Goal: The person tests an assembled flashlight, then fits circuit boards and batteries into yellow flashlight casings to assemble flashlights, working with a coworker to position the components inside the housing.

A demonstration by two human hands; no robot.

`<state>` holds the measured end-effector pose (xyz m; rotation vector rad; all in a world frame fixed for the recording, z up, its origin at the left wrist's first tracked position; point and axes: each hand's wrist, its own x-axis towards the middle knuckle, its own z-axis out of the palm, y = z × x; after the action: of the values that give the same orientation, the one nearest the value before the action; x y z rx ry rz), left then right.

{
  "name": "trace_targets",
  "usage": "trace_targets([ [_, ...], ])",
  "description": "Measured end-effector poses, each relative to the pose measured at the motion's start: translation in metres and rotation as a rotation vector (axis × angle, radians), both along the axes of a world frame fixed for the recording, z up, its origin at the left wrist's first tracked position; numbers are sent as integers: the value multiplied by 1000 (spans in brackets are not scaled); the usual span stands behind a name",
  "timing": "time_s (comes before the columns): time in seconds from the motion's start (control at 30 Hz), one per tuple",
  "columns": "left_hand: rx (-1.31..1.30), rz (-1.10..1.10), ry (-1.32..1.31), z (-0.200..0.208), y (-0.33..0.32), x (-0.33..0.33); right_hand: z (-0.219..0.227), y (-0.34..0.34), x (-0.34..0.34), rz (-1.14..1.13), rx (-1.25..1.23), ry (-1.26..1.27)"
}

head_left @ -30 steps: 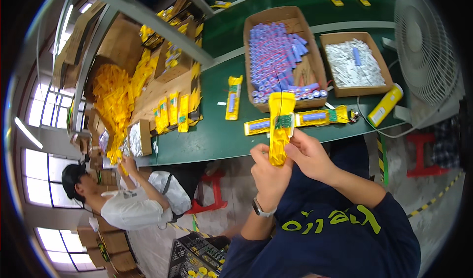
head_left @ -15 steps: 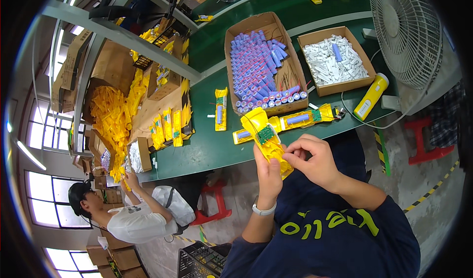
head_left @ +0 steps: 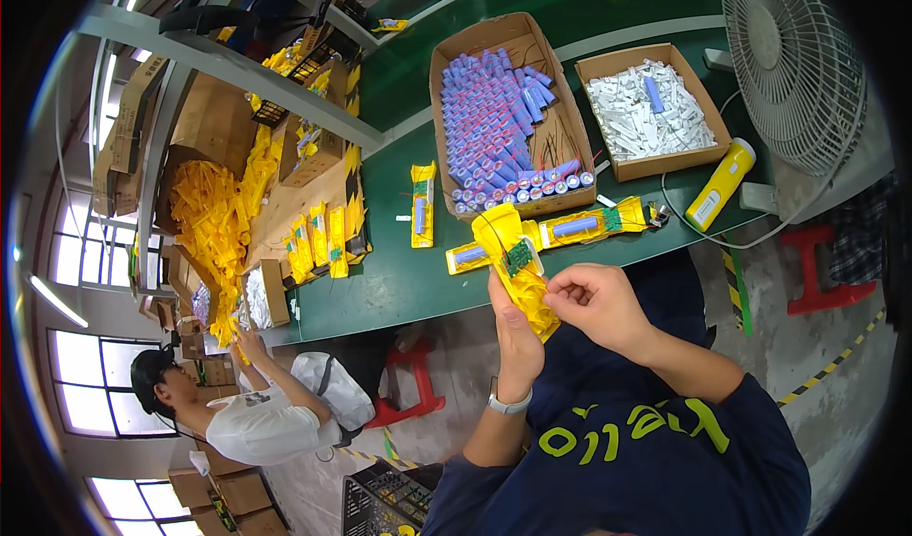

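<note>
From where I stand, the person's left hand (head_left: 518, 341) is closed around the lower part of a yellow case (head_left: 525, 294), held slanting just in front of the table's near edge. A green circuit board (head_left: 519, 257) sits in it. The right hand (head_left: 605, 308) is just beside the case's lower end at 4 o'clock, thumb and fingers drawn narrow; I cannot tell whether they pinch anything. Taking directions from that case, an open case (head_left: 608, 220) with a blue battery lies on the green table (head_left: 380, 287) at 2 o'clock, a standing-lengthwise one (head_left: 422, 227) at 10. Farther along 2 o'clock is a yellow bottle (head_left: 720, 186). A cardboard box (head_left: 568, 200) of blue batteries fills 12 o'clock; a smaller box (head_left: 670, 162) of white pieces is at 1. Beyond, a fan (head_left: 796, 61) stands at 2 o'clock, and a co-worker (head_left: 275, 427) sits at 8.
</note>
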<state>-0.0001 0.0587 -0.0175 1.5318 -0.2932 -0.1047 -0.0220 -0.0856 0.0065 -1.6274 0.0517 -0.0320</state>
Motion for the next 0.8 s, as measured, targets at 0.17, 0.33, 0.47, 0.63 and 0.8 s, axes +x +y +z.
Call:
trace_targets([
  [0.17,9,-12,-11,-9,2,3,-6,6,0,-25,142,-96],
  [0.33,-32,-12,22,-15,1,1,-7,10,3,5,-52,-324],
  [0.47,-40,-18,15,-15,0,0,-6,11,3,-12,-170,-272],
  [0.63,-55,8,38,-9,-7,0,-13,11,4,-99,-219,-241],
  [0.8,-226,-122,206,-8,-1,1,-3,3,12,-246,-388,-264],
])
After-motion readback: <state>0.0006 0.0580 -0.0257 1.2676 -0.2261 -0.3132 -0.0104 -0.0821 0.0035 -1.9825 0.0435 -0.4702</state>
